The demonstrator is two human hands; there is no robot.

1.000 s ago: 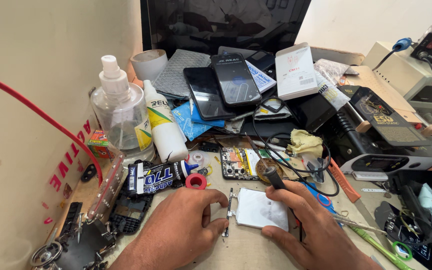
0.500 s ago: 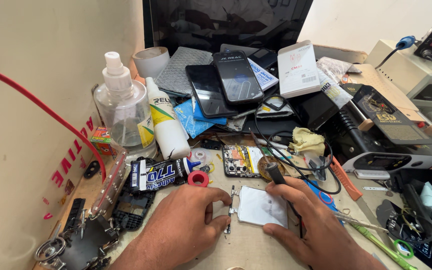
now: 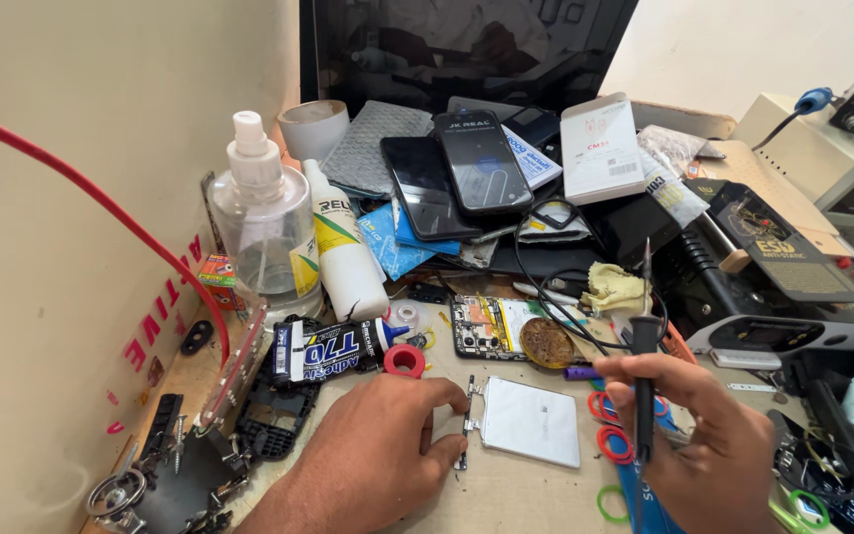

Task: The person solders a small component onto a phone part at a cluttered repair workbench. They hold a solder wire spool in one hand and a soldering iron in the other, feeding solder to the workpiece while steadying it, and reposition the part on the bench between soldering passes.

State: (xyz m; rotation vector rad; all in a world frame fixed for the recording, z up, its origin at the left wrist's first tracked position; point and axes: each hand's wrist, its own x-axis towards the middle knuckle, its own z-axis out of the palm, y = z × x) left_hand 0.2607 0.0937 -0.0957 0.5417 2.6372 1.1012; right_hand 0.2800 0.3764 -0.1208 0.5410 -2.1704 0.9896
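Note:
My left hand rests on the workbench with its fingertips pinching the left edge of a flat silvery phone part, where a thin ribbon strip sticks out. My right hand is raised to the right of that part and grips a black soldering iron upright, tip pointing up, its black cable looping toward the back. An opened phone body with exposed circuitry lies just behind the silvery part, next to a round brass tip cleaner.
A black glue tube, red tape roll, white bottle and clear pump bottle stand at the left. Two phones and a white box lie behind. A black machine sits at the right.
My right hand has lifted off the silvery part and moved right, raising the soldering iron upright. My left hand stays at the part's left edge.

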